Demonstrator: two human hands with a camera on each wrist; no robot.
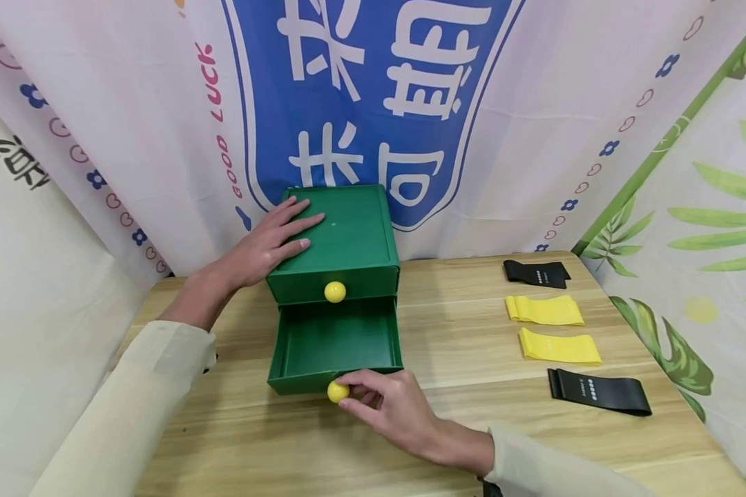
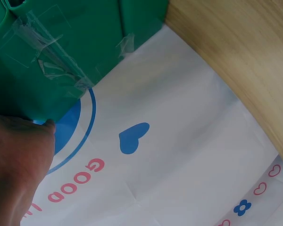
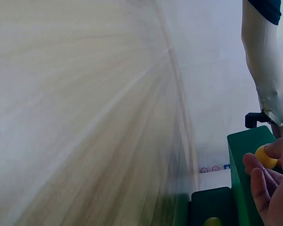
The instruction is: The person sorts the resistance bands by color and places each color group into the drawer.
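A small green two-drawer cabinet (image 1: 360, 235) stands at the back of the table, against the curtain. Its upper drawer, with a yellow knob (image 1: 334, 292), is closed. Below it the lower drawer (image 1: 338, 338) is pulled out, and its inside looks bare. My left hand (image 1: 267, 245) rests on the left of the cabinet's top with fingers spread. Between thumb and index finger, my right hand (image 1: 404, 414) pinches the yellow knob (image 1: 338, 391) of the lower drawer. That pinch also shows in the right wrist view, around the knob (image 3: 265, 157). Clear tape (image 2: 52, 52) covers part of the cabinet's side.
On the table's right lie folded bands in a column: a black band (image 1: 537, 274) at the back, a yellow band (image 1: 544, 310), another yellow band (image 1: 559, 346), and a black band (image 1: 599, 392) nearest me. A printed curtain (image 1: 503, 172) hangs behind the wooden table (image 1: 460, 331).
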